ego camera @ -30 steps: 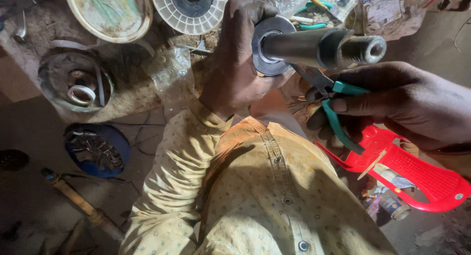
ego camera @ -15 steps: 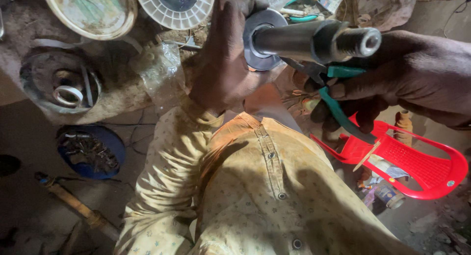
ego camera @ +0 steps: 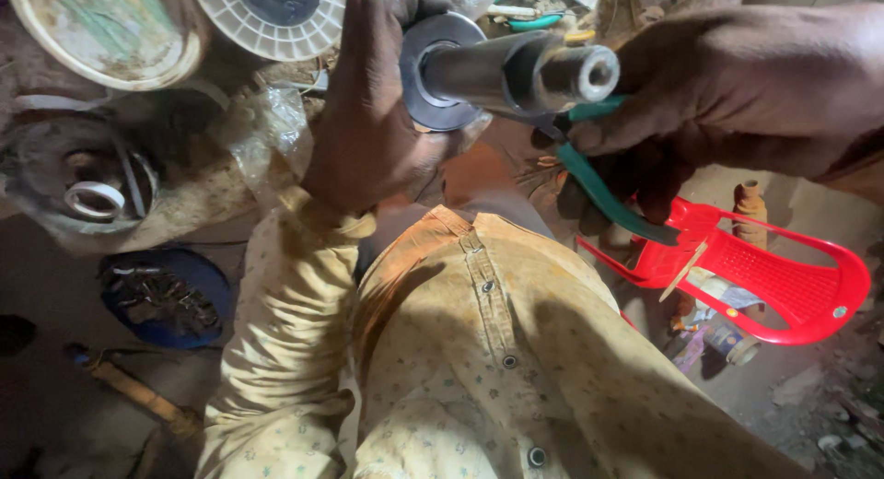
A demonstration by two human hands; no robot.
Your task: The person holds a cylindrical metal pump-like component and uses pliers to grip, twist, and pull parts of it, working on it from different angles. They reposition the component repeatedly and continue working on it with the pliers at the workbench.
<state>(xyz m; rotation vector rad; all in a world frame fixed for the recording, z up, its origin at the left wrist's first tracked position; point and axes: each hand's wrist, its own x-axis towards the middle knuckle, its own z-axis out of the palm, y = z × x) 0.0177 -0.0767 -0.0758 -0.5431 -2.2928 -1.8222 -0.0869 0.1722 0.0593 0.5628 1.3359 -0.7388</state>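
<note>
1. Since a second ago the metal shaft (ego camera: 516,69) sat closer to the camera and higher in view; the hollow end now faced the lens more squarely. Judged: the work on the shaft was being held up for closer handling, not set down.
2. Left hand (ego camera: 368,110) was closed around the shaft's far end, behind the round grey flange (ego camera: 433,55); fingers wrapped, firm hold, same grasp as before.
3. Right hand (ego camera: 737,92) was clenched around green-handled pliers (ego camera: 599,184), just under the shaft's near end. Pliers' jaws hidden behind shaft and fingers; could not tell whether they bit anything.
4. Shaft: smooth dull steel, stepped cylinder, bore visible at tip. Flange: flat disc, matte, scuffed.
5. Pliers handles: glossy green plastic sleeves, curved.
6. Shirt (ego camera: 479,350): yellowish cotton, tiny print, buttoned, creased sleeve.
7. Around: red plastic chair (ego camera: 792,286) with slotted seat, right; white ribbed plastic spool (ego camera: 267,18) and stained round lid (ego camera: 101,28), top left; blue bowl (ego camera: 166,295) of dark metal bits, left; wooden-handled tool (ego camera: 138,396) on dusty floor.
</note>
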